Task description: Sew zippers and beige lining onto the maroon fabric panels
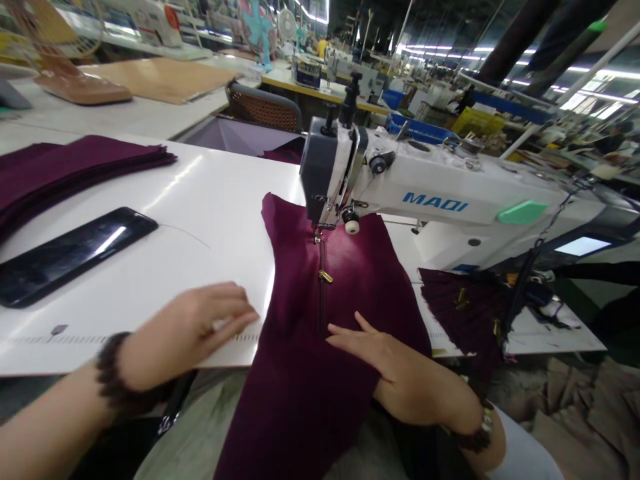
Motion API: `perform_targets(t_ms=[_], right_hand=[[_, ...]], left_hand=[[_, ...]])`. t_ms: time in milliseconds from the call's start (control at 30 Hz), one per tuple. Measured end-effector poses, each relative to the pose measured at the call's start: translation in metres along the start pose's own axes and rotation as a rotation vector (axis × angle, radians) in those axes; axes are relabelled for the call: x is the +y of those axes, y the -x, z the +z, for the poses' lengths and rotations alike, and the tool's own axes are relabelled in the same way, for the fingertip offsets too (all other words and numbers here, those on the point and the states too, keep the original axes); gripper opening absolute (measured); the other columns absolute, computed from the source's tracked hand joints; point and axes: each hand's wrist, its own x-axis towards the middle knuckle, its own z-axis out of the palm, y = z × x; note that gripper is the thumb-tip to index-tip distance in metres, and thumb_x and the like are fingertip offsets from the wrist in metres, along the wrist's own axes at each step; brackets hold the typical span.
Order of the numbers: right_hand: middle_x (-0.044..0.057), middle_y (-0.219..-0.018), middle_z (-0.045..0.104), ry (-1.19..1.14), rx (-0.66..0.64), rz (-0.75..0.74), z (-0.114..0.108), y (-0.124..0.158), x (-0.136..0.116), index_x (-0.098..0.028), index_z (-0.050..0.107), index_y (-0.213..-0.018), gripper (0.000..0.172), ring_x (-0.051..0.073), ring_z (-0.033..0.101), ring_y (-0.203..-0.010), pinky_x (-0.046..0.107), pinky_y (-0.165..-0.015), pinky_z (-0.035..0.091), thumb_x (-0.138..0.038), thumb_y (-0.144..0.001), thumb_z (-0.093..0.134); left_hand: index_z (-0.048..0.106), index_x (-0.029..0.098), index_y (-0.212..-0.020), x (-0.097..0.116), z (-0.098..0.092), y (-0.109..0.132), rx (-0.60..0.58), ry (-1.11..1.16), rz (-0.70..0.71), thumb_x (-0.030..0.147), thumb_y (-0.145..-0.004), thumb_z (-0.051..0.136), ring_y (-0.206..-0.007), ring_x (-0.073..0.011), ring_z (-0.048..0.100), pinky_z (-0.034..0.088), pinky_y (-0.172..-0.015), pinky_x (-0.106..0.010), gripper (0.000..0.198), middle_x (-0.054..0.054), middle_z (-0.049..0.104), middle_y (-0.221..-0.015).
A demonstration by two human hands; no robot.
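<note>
Burgundy fabric [295, 380] lies under the sewing machine's presser foot [318, 235] and hangs over the table's front edge. A dark zipper [322, 310] with a gold-coloured pull [325, 276] runs down its middle, toward the foot. My right hand [395, 370] rests on the fabric, fingers stretched out and apart, with fingertips beside the zipper's lower end. Left of the fabric, my left hand [195, 330] is above the white table, blurred by motion. Its fingers are loosely bent, a gap shows inside the curl, and I see nothing held. It appears apart from the fabric.
A black phone [75, 257] and stacked burgundy pieces [75, 170] lie on the white table [225, 193] at left. The white sewing machine [440, 193] spans the right. Beneath its arm, more burgundy pieces with zippers [457, 307] hang over the edge. A fan [75, 87] stands behind.
</note>
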Motion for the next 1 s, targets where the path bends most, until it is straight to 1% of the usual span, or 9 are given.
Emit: perform_targets(t_ms=[67,133,200,300,433,600,733,800,1000], right_hand=[[0.007,-0.131,0.044,0.04,-0.034,-0.022,-0.001,-0.001,-0.005,-0.015,0.037,-0.132,0.056,0.02,0.033,-0.127,0.053,-0.108,0.012,-0.01,-0.077,0.044],[0.008,-0.131,0.044,0.052,-0.052,-0.021,-0.001,-0.001,-0.008,-0.015,0.037,-0.132,0.059,0.022,0.032,-0.127,0.053,-0.107,0.012,-0.017,-0.075,0.053],[0.009,-0.132,0.044,0.039,-0.058,-0.012,0.0,0.0,-0.008,-0.016,0.038,-0.132,0.065,0.024,0.032,-0.127,0.052,-0.108,0.01,-0.027,-0.073,0.062],[0.01,-0.132,0.043,0.021,-0.052,-0.009,0.004,0.002,-0.006,-0.018,0.041,-0.131,0.069,0.025,0.031,-0.127,0.05,-0.108,0.005,-0.041,-0.072,0.065],[0.009,-0.133,0.041,0.03,-0.033,-0.027,0.011,0.005,-0.002,-0.02,0.044,-0.129,0.068,0.027,0.028,-0.129,0.051,-0.108,0.001,-0.049,-0.071,0.064],[0.006,-0.13,0.046,0.048,-0.015,-0.012,0.011,0.006,-0.002,-0.023,0.048,-0.125,0.051,0.023,0.034,-0.126,0.049,-0.109,0.009,-0.049,-0.081,0.053],[0.01,-0.128,0.048,0.209,0.275,0.063,0.012,-0.016,0.006,-0.016,0.05,-0.124,0.038,0.02,0.044,-0.118,0.038,-0.103,0.034,-0.028,-0.089,0.044],[0.012,-0.132,0.042,0.345,0.424,0.108,0.014,-0.035,0.015,-0.013,0.046,-0.127,0.04,0.022,0.04,-0.12,0.04,-0.101,0.037,-0.022,-0.088,0.041],[0.011,-0.13,0.045,0.556,0.457,0.133,0.017,-0.068,0.043,-0.011,0.044,-0.128,0.04,0.022,0.038,-0.122,0.046,-0.102,0.032,-0.015,-0.088,0.038]], left_hand=[[0.064,0.014,-0.079,-0.015,-0.027,-0.023,-0.213,-0.06,0.057,0.039,-0.091,0.038,-0.058,-0.0046,0.056,0.04,-0.053,-0.013,0.038,0.004,0.06,-0.069],[0.065,0.017,-0.087,-0.017,-0.034,-0.042,-0.276,-0.065,0.155,0.042,-0.091,0.039,-0.072,-0.0121,0.063,0.049,-0.064,-0.021,0.037,-0.001,0.065,-0.086],[0.065,0.018,-0.099,-0.006,-0.02,-0.05,-0.427,-0.075,0.191,0.042,-0.089,0.043,-0.084,-0.0174,0.064,0.051,-0.074,-0.027,0.034,-0.006,0.064,-0.103],[0.06,0.013,-0.11,0.014,0.017,-0.042,-0.528,-0.166,0.198,0.042,-0.08,0.059,-0.102,-0.0269,0.058,0.048,-0.086,-0.04,0.042,-0.015,0.057,-0.118],[0.053,0.008,-0.118,0.02,0.047,-0.015,-0.539,-0.227,0.207,0.045,-0.073,0.066,-0.118,-0.0341,0.045,0.039,-0.095,-0.051,0.059,-0.02,0.05,-0.125],[0.049,0.009,-0.122,0.01,0.051,0.003,-0.482,-0.208,0.249,0.047,-0.071,0.066,-0.122,-0.0339,0.039,0.036,-0.097,-0.053,0.065,-0.02,0.046,-0.13],[0.047,0.01,-0.124,0.005,0.052,0.005,-0.459,-0.193,0.262,0.051,-0.069,0.066,-0.123,-0.034,0.038,0.035,-0.097,-0.053,0.07,-0.019,0.045,-0.13],[0.048,0.01,-0.123,0.007,0.052,0.004,-0.476,-0.203,0.265,0.052,-0.069,0.065,-0.122,-0.0352,0.039,0.037,-0.096,-0.055,0.07,-0.021,0.046,-0.129],[0.052,0.008,-0.119,0.02,0.056,0.001,-0.532,-0.27,0.241,0.056,-0.064,0.066,-0.117,-0.0379,0.044,0.04,-0.093,-0.055,0.074,-0.022,0.05,-0.124]])
